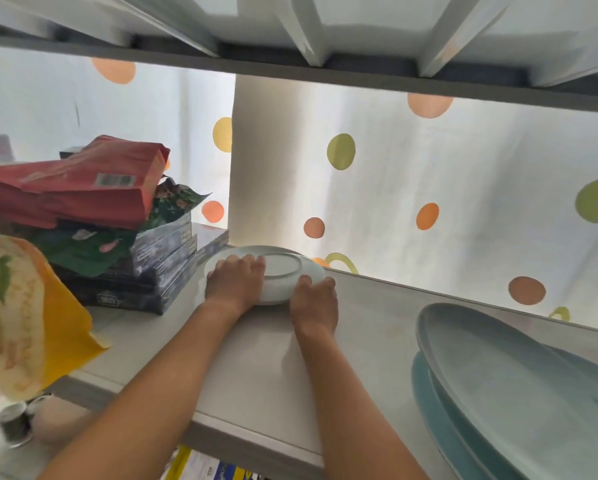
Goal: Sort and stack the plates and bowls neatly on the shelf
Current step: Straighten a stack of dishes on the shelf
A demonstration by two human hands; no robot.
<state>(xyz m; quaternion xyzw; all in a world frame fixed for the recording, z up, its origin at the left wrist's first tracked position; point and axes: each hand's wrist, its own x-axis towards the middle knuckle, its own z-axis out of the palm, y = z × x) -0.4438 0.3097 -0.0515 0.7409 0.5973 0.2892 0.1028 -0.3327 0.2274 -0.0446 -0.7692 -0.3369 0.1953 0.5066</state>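
From the head camera, a white bowl sits upside down on the shelf, toward its back edge, near a stack of dark boxes. The left hand curls over the bowl's left rim, fingers on its upturned base. The right hand grips its right side. At the right, blue-grey plates lie stacked on the same shelf.
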